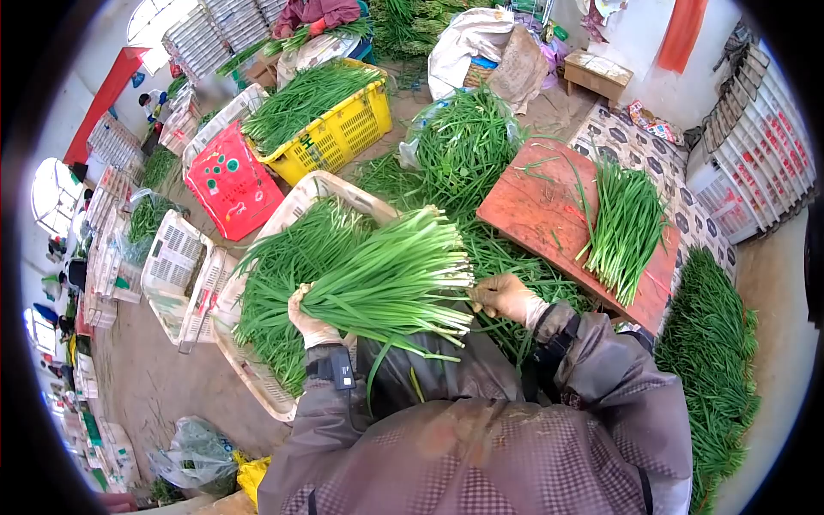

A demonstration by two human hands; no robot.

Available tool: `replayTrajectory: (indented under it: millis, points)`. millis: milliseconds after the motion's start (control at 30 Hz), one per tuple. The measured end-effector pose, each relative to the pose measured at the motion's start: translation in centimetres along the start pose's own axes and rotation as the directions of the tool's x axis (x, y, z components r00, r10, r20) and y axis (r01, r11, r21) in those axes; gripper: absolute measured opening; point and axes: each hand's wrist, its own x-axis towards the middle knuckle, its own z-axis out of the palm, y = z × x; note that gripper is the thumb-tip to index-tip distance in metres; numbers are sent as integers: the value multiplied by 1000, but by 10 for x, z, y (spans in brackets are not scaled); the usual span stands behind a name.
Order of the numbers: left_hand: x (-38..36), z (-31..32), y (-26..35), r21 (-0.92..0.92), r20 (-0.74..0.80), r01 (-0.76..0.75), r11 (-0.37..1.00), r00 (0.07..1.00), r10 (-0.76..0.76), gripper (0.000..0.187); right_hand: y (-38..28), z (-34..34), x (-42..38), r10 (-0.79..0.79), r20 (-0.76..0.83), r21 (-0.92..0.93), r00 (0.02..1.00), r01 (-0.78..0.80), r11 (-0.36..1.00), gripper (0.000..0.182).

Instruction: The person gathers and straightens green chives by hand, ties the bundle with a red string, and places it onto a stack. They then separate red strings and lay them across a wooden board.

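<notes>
Here, left hand (311, 321) grips green bundle (386, 275) over crate edge (359, 190); right hand (508, 299), grip unclear, between stems (457, 273) and board (534, 202).

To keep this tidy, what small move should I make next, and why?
Perhaps tuck in the lowest stems of the bunch with your right grip: they stick out below the rest, your left grip holds the leafy side, and the right is close by.
</notes>
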Motion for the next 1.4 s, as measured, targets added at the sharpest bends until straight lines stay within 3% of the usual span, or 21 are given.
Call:
replayTrajectory:
  millis: [233,267,300,367,400,433,467,500,533,567,600,633,700,767,833,933,967,1033,1100,1233,1400]
  points:
    - [-15,22,10,-79,-21,107,991,994,-109,12,25,-60,-6,83,-67,-79,994,-88,993,24]
    - [-21,30,14,-92,-23,121,988,992,-124,12,30,-74,-8,30,-140,-527,990,-100,844,22]
    - [-25,34,16,-105,-23,136,985,990,-139,14,35,-86,-12,-50,-181,-852,982,-131,506,20]
    - [-13,7,14,-55,25,130,990,991,-129,16,80,-113,-1,48,-273,-962,961,-271,-41,29]
    - [-11,6,14,-47,60,178,983,983,-176,16,84,-117,-1,112,-297,-954,948,-292,-63,31]
    - [-9,2,15,-38,93,226,973,971,-222,16,47,-102,-11,162,-188,-978,969,-200,57,41]
    - [5,-30,3,-131,154,109,985,984,-88,15,7,-85,-23,199,-71,-978,977,-108,181,54]
    - [6,-33,2,-137,164,105,985,983,-82,14,38,-81,-9,-220,79,-863,972,177,473,80]
    - [7,-34,2,-140,175,103,985,982,-77,13,6,-54,-6,-246,86,-684,966,237,690,100]
    - [8,-33,1,-143,187,99,985,980,-72,13,0,-31,6,-408,50,-401,911,393,828,101]
    - [3,-16,2,-98,128,40,994,991,-28,8,-31,-8,0,-281,31,-218,959,281,935,98]
    - [5,-5,6,-86,151,4,996,988,9,8,-23,10,12,-417,-17,-257,909,400,880,80]
    - [8,8,16,-60,195,-74,995,977,84,8,-48,32,-5,-173,42,-659,984,157,735,57]
    - [20,-1,31,-115,264,-37,993,962,67,11,-19,28,-4,-264,348,-709,899,437,554,41]
    - [10,11,38,-175,227,9,985,973,31,18,-12,16,-14,-165,323,-829,932,363,426,29]
    - [17,-20,36,-196,238,39,980,971,9,20,-2,-10,-20,-245,109,-736,963,244,631,28]
    - [17,-26,34,-197,231,43,979,973,4,20,-3,-13,-18,-123,44,-560,991,127,819,25]
    - [17,-27,29,-286,270,92,954,963,-12,22,-23,-4,-22,-137,63,-199,989,147,969,23]
    - [17,-23,27,-358,303,157,920,952,-44,24,-42,16,-27,-237,-10,-1,971,237,971,23]
    - [19,-20,32,-375,344,186,908,938,-50,32,-45,28,-6,-100,-4,12,995,100,995,25]
    - [9,-9,34,-444,375,165,881,927,15,31,-40,41,-4,-204,-123,157,971,222,962,18]
